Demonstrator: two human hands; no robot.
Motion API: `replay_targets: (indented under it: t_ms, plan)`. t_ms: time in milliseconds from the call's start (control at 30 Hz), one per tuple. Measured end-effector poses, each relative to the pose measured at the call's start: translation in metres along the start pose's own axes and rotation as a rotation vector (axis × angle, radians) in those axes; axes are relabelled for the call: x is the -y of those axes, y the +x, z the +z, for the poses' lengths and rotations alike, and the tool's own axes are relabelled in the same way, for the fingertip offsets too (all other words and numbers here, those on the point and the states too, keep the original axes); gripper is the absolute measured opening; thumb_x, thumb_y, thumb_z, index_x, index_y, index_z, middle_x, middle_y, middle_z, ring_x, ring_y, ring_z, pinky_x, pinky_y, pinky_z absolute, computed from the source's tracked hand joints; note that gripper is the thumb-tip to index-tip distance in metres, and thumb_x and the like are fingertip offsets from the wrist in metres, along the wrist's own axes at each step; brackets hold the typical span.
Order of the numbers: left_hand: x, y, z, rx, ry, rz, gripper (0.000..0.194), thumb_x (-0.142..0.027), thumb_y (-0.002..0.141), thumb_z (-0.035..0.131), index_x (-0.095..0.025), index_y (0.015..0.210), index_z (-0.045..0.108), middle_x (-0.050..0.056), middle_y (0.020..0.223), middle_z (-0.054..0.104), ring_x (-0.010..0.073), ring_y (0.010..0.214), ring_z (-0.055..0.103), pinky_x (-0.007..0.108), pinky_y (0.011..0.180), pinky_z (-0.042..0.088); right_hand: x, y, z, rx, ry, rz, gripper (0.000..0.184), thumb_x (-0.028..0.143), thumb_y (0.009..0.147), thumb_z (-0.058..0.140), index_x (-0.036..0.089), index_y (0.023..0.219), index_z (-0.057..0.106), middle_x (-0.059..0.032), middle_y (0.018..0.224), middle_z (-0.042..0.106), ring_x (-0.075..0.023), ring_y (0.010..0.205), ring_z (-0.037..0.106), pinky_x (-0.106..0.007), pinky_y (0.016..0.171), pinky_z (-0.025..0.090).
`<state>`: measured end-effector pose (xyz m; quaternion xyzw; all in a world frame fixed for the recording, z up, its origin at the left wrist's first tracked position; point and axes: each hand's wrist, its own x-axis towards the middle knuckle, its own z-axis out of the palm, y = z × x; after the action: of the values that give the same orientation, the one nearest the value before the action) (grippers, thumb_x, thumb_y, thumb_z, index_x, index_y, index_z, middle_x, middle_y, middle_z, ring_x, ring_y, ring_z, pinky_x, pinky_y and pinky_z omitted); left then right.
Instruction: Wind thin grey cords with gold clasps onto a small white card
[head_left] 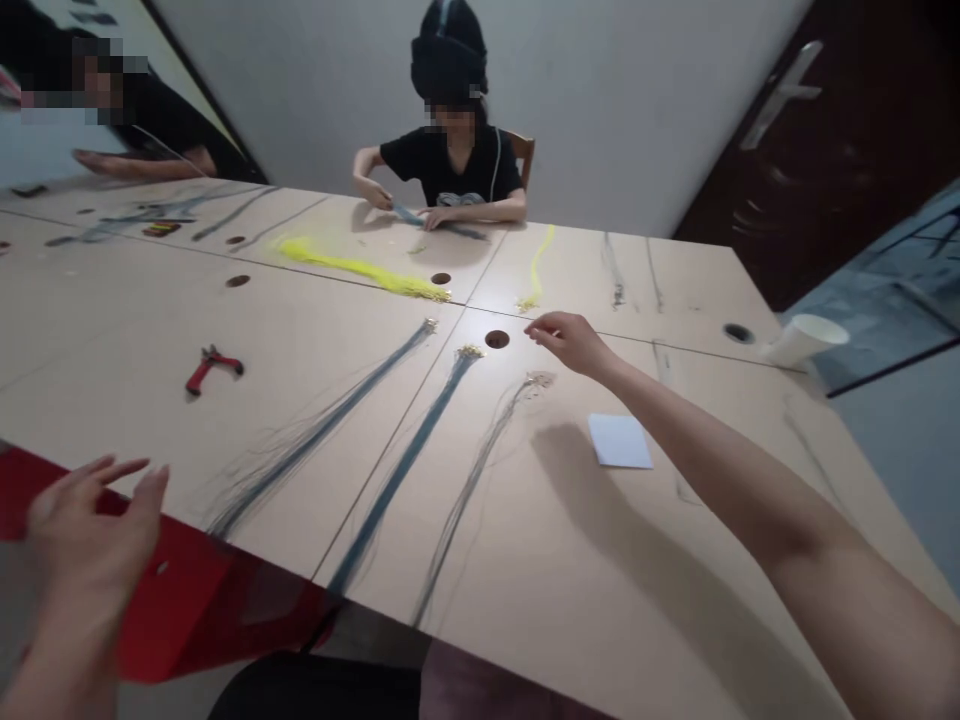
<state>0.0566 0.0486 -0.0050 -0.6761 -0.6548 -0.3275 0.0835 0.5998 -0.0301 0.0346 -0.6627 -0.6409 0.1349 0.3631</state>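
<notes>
My right hand [574, 342] reaches over the table, thumb and fingers pinched together; whatever they hold, if anything, is too small to make out. Just below it lies a thin bundle of grey wires [480, 460] with small metal tips at its far end. A thicker blue-grey wire bundle [405, 465] is left of that, and another grey wire bundle [330, 420] fans out further left. All three run toward my edge of the table. My left hand [97, 530] hovers beyond the near left edge, fingers apart, holding nothing visible.
Red-handled pliers [214, 368] and a white paper square [620, 441] lie on the table [285, 300]. Yellow wires [360, 268] stretch across the far side. A white cup [806, 340] is tipped at the right. Opposite, a person's hands [442, 217] hold blue-grey strands; another person sits far left.
</notes>
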Motion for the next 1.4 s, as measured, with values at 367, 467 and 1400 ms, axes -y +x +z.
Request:
replay_targets:
  t_ms: [367,467,1400]
  plan:
    - [-0.266,-0.086,0.071,0.371,-0.502,0.487,0.027,-0.042,0.078,0.05,-0.018,0.084,0.062,0.008,0.108,0.056,0.0213,0.105,0.052,0.038,0.095,0.04,0.006,-0.256,-0.081,0.228,0.054,0.012,0.021,0.027,0.089,0.043,0.018,0.094,0.061,-0.0076,0.087,0.064,-0.0142,0.078,0.06,-0.025,0.067,0.045]
    - [-0.306,-0.109,0.087,0.52,-0.486,0.512,0.022,-0.039,0.078,0.051,-0.02,0.084,0.062,0.007,0.115,0.053,0.0219,0.107,0.052,0.038,0.094,0.04,0.009,-0.295,-0.082,0.299,-0.024,-0.05,0.022,0.023,0.09,0.04,0.018,0.095,0.06,-0.0085,0.087,0.063,-0.016,0.08,0.059,-0.028,0.07,0.044]
    - [-0.338,-0.073,0.133,0.658,-0.585,0.135,0.026,-0.035,0.074,0.052,-0.015,0.086,0.062,0.009,0.094,0.064,0.0186,0.085,0.06,0.033,0.08,0.047,0.011,-0.292,-0.028,0.374,0.098,0.074,0.02,0.018,0.086,0.044,0.018,0.095,0.062,-0.0063,0.089,0.063,-0.0179,0.082,0.057,-0.031,0.073,0.044]
